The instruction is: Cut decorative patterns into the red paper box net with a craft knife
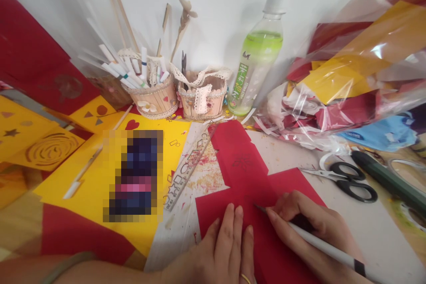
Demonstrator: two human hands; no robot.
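In the head view, the left hand (216, 257) lies palm down on a red paper (213, 211), its fingers (226, 235) stretched out, the two middle ones close together and the outer ones slightly apart. They press on the sheet without gripping it; the thumb is hidden. The finger nearest the right hand wears a yellow ring (245, 278).

The right hand (309, 226) has its fingers (282, 230) closed round a white pencil (319, 242), held slantwise like a writing tool. The dark point meets the red paper, or nearly so, just beside the left fingertips; whether it actually touches is hard to tell.

The red paper is cut roughly like a cross and lies on a pale grey board (379, 230) in front of the person. A flower outline (241, 162) is drawn on its upper arm. A clear stencil ruler (189, 168) lies slanted to its left, one end against the upper arm; scissors (349, 177) with black handles lie to its right, their blades pointing toward it.

Farther left, a pixelated dark item (136, 177) rests on a yellow sheet (76, 186). Behind stand two small decorated baskets (156, 102) and a green-labelled bottle (258, 62).
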